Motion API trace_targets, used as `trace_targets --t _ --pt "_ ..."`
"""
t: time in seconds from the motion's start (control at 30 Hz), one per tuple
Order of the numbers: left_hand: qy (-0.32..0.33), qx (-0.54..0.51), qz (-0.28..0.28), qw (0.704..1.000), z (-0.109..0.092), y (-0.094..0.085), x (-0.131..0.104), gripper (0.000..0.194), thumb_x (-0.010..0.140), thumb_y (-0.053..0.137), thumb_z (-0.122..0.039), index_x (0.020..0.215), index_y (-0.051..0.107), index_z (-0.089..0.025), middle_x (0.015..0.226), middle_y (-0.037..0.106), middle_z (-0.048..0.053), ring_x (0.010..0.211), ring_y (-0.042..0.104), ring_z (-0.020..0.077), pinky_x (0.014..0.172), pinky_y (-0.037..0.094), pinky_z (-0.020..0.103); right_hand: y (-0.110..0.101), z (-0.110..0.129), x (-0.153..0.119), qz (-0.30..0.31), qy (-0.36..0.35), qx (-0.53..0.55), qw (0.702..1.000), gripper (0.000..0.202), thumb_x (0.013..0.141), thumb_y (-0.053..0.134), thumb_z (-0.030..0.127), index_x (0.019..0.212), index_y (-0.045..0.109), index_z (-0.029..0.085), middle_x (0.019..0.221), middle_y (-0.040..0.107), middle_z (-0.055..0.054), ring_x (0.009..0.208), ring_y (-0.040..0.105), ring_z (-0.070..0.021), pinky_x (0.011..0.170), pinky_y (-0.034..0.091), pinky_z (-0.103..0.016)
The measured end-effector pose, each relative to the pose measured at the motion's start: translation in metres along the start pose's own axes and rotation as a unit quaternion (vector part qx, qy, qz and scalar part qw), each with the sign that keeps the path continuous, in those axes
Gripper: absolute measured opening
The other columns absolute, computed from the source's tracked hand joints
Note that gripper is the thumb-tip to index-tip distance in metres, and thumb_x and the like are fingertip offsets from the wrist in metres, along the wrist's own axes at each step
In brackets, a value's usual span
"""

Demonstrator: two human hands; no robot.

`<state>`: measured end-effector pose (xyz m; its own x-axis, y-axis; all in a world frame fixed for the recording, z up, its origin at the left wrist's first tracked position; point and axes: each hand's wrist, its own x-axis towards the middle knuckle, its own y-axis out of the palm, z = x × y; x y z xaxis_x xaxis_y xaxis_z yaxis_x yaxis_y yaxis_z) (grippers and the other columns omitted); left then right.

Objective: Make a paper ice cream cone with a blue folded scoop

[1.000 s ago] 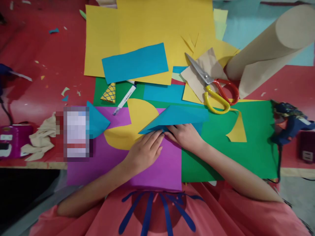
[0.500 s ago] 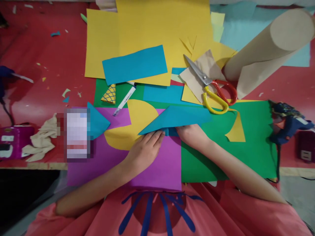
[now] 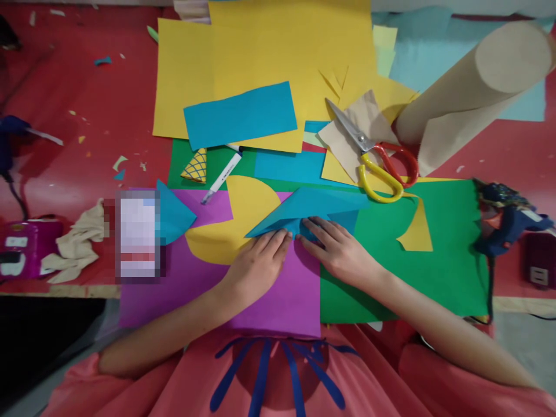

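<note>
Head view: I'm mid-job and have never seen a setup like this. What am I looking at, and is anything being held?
There is no machine here: these are a person's bare left hand and right hand. The camera is worn on that person's head, looking forward and down, so the arms enter from below. Both hands touch a folded blue paper that partly covers a yellow cut-out; whether either pinches it is hard to tell. Beneath are a purple sheet and a green sheet. Farther out lie scissors with one red and one yellow handle, a white marker and a beige roll.
</note>
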<state>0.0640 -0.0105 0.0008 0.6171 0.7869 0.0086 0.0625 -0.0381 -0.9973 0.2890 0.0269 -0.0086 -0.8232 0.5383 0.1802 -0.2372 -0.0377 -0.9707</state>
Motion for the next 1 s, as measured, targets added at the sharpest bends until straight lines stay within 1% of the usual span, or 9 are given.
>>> trace_targets --t 0.17,0.27,0.37,0.43,0.5,0.6,0.67,0.8,1.0 --pt "-0.004 0.006 0.025 1.0 0.002 -0.005 0.012 0.038 0.093 0.044 -0.009 0.129 0.056 -0.01 0.113 0.068 0.01 0.095 0.064 0.0199 0.08 0.054 0.033 -0.006 0.0 -0.001 -0.006 -0.02 0.063 0.998 0.024 0.092 0.05 0.013 0.106 0.069 0.011 0.13 0.061 -0.023 0.122 0.057 -0.0338 0.093 0.051 -0.049" --pt "-0.009 0.031 0.032 0.999 0.004 -0.003 0.02 0.043 0.092 0.041 -0.006 0.135 0.049 -0.008 0.105 0.068 0.01 0.09 0.064 0.0195 0.074 0.053 0.032 -0.014 -0.007 -0.004 -0.111 0.008 0.154 0.982 0.023 0.091 0.046 0.014 0.098 0.067 0.017 0.112 0.069 -0.015 0.105 0.064 -0.0252 0.086 0.054 -0.044" --pt "-0.01 0.037 0.017 0.999 0.009 0.001 0.024 0.043 0.092 0.041 -0.006 0.133 0.052 -0.011 0.105 0.067 0.01 0.089 0.064 0.0194 0.074 0.051 0.032 -0.021 -0.024 -0.004 -0.298 0.176 0.167 0.923 0.026 0.09 0.049 0.015 0.109 0.062 0.025 0.101 0.067 -0.007 0.098 0.064 -0.023 0.082 0.054 -0.041" --pt "-0.014 0.032 0.009 0.999 0.013 0.002 0.024 0.039 0.093 0.045 -0.011 0.13 0.055 -0.016 0.105 0.066 0.009 0.088 0.064 0.0204 0.075 0.051 0.033 -0.022 -0.038 -0.001 -0.341 0.297 0.216 0.865 0.029 0.093 0.049 0.026 0.121 0.058 0.029 0.118 0.063 -0.008 0.11 0.061 -0.0254 0.089 0.052 -0.044" --pt "-0.025 0.027 0.009 0.999 0.018 -0.001 0.025 0.035 0.093 0.048 -0.017 0.127 0.058 -0.02 0.107 0.066 0.009 0.088 0.063 0.0223 0.075 0.051 0.036 -0.02 -0.05 0.004 -0.293 0.347 0.337 0.825 0.035 0.098 0.04 0.039 0.128 0.055 0.03 0.128 0.061 -0.007 0.118 0.059 -0.026 0.094 0.051 -0.045" --pt "-0.039 0.02 0.017 0.999 0.026 -0.007 0.028 0.032 0.094 0.048 -0.022 0.123 0.061 -0.024 0.111 0.065 0.009 0.091 0.063 0.0245 0.076 0.051 0.038 -0.015 -0.057 0.009 -0.175 0.337 0.503 0.776 0.049 0.1 0.026 0.051 0.12 0.064 0.028 0.121 0.068 -0.005 0.117 0.062 -0.0248 0.099 0.049 -0.046" --pt "-0.042 0.007 0.022 0.999 0.03 -0.009 0.031 0.031 0.094 0.047 -0.023 0.12 0.063 -0.024 0.116 0.064 0.011 0.096 0.063 0.0257 0.078 0.052 0.039 -0.016 -0.056 0.011 -0.128 0.315 0.551 0.762 0.052 0.1 0.025 0.054 0.115 0.068 0.027 0.12 0.069 -0.004 0.115 0.062 -0.0241 0.102 0.047 -0.046" --pt "-0.03 -0.034 0.05 0.998 0.035 -0.01 0.038 0.028 0.093 0.048 -0.023 0.114 0.066 -0.022 0.13 0.06 0.011 0.108 0.062 0.0274 0.086 0.052 0.041 -0.021 -0.052 0.016 -0.093 0.257 0.539 0.797 0.042 0.099 0.037 0.048 0.115 0.069 0.026 0.125 0.067 -0.003 0.121 0.058 -0.0231 0.106 0.043 -0.043" --pt "-0.049 -0.112 0.135 0.983 0.046 -0.008 0.052 0.046 0.091 0.052 -0.027 0.135 0.052 -0.016 0.139 0.055 0.014 0.121 0.058 0.028 0.099 0.048 0.04 -0.014 -0.059 0.025 -0.063 0.197 0.465 0.861 0.032 0.098 0.046 0.035 0.123 0.064 0.026 0.128 0.065 -0.006 0.125 0.055 -0.0213 0.109 0.041 -0.043"
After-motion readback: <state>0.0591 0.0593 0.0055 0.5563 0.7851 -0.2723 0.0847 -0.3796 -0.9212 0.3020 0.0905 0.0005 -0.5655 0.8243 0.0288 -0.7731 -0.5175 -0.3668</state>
